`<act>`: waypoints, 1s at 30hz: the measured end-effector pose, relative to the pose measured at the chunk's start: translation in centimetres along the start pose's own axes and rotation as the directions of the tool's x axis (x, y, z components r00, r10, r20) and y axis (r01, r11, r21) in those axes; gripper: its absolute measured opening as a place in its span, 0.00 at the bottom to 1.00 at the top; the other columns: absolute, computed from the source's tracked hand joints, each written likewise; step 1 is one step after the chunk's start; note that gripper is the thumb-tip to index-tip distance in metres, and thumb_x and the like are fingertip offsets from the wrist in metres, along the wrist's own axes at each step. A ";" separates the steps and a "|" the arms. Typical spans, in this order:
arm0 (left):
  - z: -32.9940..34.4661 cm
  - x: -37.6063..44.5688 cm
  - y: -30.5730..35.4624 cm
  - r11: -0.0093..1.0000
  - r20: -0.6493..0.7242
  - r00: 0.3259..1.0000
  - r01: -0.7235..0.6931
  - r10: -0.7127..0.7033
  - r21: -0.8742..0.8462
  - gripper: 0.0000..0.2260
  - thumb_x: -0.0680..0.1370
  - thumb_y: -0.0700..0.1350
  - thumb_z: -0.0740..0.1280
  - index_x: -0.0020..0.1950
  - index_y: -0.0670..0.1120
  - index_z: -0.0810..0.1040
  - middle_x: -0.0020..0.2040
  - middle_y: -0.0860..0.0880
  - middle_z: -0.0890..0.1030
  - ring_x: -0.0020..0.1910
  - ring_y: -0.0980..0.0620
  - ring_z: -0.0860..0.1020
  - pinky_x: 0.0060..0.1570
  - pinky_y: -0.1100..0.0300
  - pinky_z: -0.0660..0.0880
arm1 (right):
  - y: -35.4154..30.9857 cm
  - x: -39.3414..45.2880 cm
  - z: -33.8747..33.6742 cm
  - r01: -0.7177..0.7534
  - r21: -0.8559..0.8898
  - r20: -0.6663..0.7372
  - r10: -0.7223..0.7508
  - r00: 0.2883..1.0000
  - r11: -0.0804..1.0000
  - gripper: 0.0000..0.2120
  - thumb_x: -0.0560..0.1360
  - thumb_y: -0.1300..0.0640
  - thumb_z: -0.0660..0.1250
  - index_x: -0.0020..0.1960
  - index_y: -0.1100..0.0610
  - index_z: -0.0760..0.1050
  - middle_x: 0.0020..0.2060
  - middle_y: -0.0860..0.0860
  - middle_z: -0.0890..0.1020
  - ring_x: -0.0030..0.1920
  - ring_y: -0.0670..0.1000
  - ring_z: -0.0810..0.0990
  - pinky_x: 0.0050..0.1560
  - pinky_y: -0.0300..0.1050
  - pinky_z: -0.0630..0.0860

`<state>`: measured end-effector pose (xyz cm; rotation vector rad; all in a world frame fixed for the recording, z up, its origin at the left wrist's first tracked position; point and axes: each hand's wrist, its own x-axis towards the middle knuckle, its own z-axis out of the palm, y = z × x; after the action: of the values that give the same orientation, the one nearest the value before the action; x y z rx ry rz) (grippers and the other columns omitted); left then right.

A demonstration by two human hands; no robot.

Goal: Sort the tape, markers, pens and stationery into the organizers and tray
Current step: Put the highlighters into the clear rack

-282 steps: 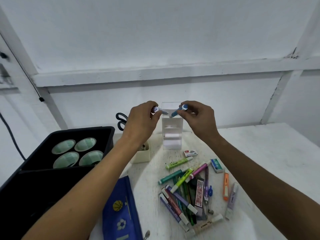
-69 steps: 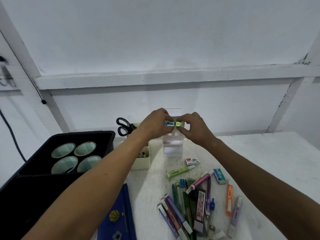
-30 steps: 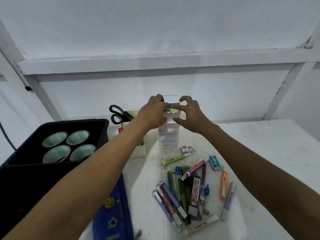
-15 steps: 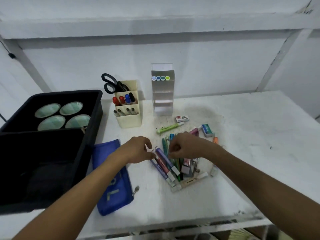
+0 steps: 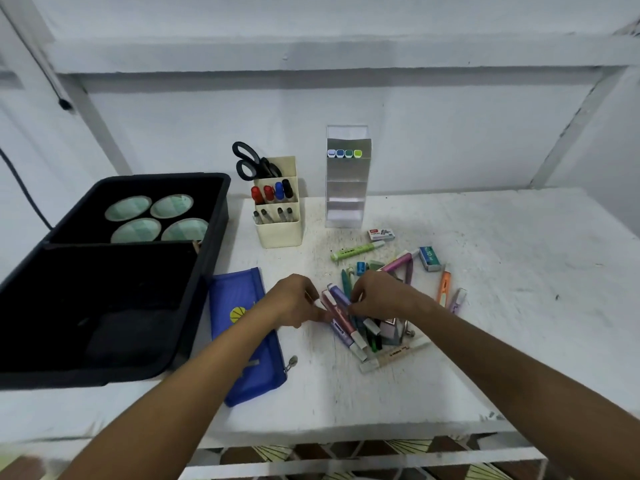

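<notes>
Two bare forearms reach in from the bottom edge of the head view, with no sleeve showing on either. The left hand (image 5: 292, 301) and the right hand (image 5: 379, 296) are bare too: no glove, ring, watch or bracelet shows on the fingers (image 5: 356, 289) or wrists.

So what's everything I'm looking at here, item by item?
Tray: one, black, left on the table.
Tape rolls: four, pale green, in the tray's far section.
Pen holder: one, cream, holding scissors, markers and pens.
Clear organizer: one, four markers in its top slot.
Pouch: one, blue, beside the tray.
Loose markers and pens: a mixed-colour pile, centre of the table.
Staple boxes: two, beyond the pile.
Left hand, right hand: both picking at the pile.
</notes>
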<state>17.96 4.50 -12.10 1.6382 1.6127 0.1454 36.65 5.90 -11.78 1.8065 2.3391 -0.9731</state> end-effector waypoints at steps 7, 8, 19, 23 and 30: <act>-4.7 -0.6 1.4 0.891 -0.042 0.998 -0.057 0.043 -0.451 0.17 0.72 0.37 0.75 0.56 0.40 0.72 0.45 0.39 0.84 0.40 0.45 0.84 0.42 0.53 0.82 | -0.6 -1.1 -3.5 -0.094 0.417 -0.006 0.107 0.994 0.904 0.12 0.80 0.56 0.56 0.42 0.58 0.74 0.32 0.51 0.75 0.27 0.47 0.69 0.26 0.36 0.67; -5.5 -0.6 2.0 0.891 -0.081 0.995 -0.089 0.059 -0.444 0.17 0.72 0.37 0.75 0.56 0.41 0.73 0.44 0.40 0.84 0.40 0.45 0.84 0.42 0.53 0.82 | -0.6 -1.0 -4.1 -0.089 0.470 -0.001 0.101 0.995 0.878 0.12 0.80 0.55 0.56 0.43 0.57 0.73 0.34 0.52 0.75 0.27 0.47 0.67 0.26 0.36 0.64; -12.0 0.4 8.8 0.929 -0.514 0.793 -0.368 0.328 0.025 0.12 0.75 0.46 0.71 0.58 0.46 0.81 0.44 0.53 0.83 0.42 0.50 0.82 0.38 0.62 0.79 | -1.9 0.5 -10.3 0.238 0.516 -0.328 -0.068 0.942 0.823 0.07 0.77 0.53 0.65 0.53 0.52 0.77 0.40 0.54 0.79 0.37 0.49 0.74 0.36 0.41 0.70; -12.9 0.8 10.2 0.907 -0.590 0.698 -0.388 0.406 0.166 0.07 0.77 0.45 0.67 0.54 0.48 0.81 0.39 0.55 0.85 0.29 0.64 0.75 0.38 0.71 0.72 | -2.7 1.5 -11.9 0.378 0.515 -0.540 -0.052 0.840 0.769 0.13 0.76 0.62 0.64 0.60 0.54 0.73 0.43 0.54 0.78 0.38 0.48 0.77 0.35 0.34 0.72; -12.0 1.4 10.1 0.860 -0.548 0.663 -0.374 0.510 0.347 0.09 0.78 0.41 0.65 0.43 0.53 0.81 0.35 0.65 0.76 0.40 0.53 0.78 0.45 0.59 0.75 | -3.6 3.2 -12.5 0.412 0.591 -0.533 -0.049 0.845 0.693 0.07 0.80 0.52 0.53 0.51 0.49 0.69 0.39 0.53 0.75 0.38 0.55 0.78 0.40 0.48 0.74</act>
<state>18.97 12.68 1.37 2.2992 1.6823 0.8999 36.71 14.29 -1.31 2.2220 2.8036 -1.8415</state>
